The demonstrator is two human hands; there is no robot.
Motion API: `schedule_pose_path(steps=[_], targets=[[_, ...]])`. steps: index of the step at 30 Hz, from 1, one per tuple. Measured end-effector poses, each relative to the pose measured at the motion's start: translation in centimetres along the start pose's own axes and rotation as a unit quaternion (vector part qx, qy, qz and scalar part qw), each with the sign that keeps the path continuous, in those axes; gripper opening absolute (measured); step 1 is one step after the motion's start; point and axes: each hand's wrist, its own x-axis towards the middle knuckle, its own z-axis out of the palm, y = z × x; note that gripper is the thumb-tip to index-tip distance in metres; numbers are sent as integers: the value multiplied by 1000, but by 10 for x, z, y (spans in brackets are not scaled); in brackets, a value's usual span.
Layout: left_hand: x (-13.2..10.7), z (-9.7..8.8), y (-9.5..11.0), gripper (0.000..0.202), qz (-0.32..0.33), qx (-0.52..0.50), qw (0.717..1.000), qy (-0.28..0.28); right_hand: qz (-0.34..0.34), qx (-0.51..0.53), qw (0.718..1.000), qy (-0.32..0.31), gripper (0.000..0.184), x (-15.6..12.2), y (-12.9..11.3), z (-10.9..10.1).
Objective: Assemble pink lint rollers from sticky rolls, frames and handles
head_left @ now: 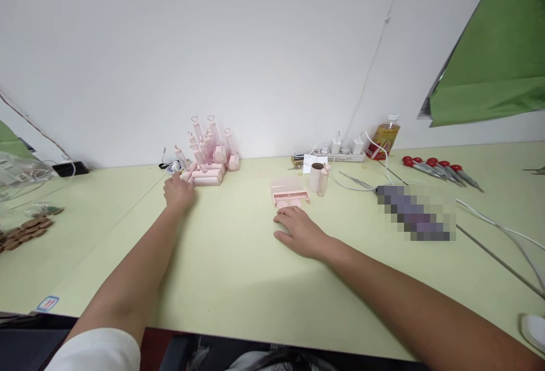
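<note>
My left hand (pixel 177 192) reaches far across the pale green table (pixel 238 280) and closes its fingers on a pink roller piece (pixel 190 171) at the edge of a pile of pink rollers and heart-topped handles (pixel 209 152) by the wall. My right hand (pixel 300 232) rests flat on the table, fingers apart, holding nothing. Just beyond its fingertips lies a pink plastic holder (pixel 290 194). A small cardboard tube with a pink cap (pixel 319 178) stands behind the holder.
A white power strip with plugs (pixel 340 152) and a yellow bottle (pixel 384 137) stand at the wall. Red-handled screwdrivers (pixel 438 169) lie at the right, white cables (pixel 498 226) cross the table, brown pieces (pixel 25 230) lie at the left, and green cloth (pixel 494 58) hangs upper right.
</note>
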Motion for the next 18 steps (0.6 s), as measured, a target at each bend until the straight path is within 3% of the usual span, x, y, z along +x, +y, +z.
schedule_pose_path(steps=[3,6,11,14,18], targets=[[8,4,2,70,35,40,997,-50,-1,10,1000,-15,30,-1,2,-2],[14,3,-2,62,42,57,993,-97,-4,20,999,-30,33,-4,3,-5],[7,-12,-17,71,3,25,998,-65,-5,24,999,-47,37,-7,1,-10],[-5,-30,-29,79,-66,-52,995,-45,-6,26,998,-49,39,-7,0,-10],[-21,-51,-39,86,-227,-221,949,-2,-12,31,999,-38,37,-5,2,-9]])
